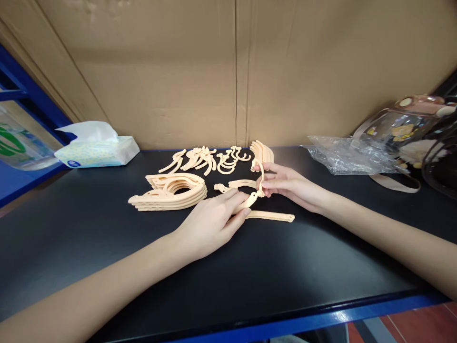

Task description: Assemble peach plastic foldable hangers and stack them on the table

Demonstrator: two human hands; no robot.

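My left hand (217,216) is closed on a cream plastic hanger arm (249,202), whose end with a round hole points right. A curved plastic hanger hook (262,178) is pinched upright in my right hand (285,183). The foot of the hook meets the holed end of the arm; whether the two are joined I cannot tell. A straight bar (273,216) lies just below the left fingertips. Behind the hands rest a short curved piece (243,183) and a small piece (222,187), partly hidden by my fingers.
Folded hangers (167,193) are stacked left of my hands. Loose arms (200,158), hooks (228,162) and upright pieces (262,152) lie along the back by a cardboard wall (171,71). A tissue pack (98,150) stands left, a clear plastic bag (353,155) right.
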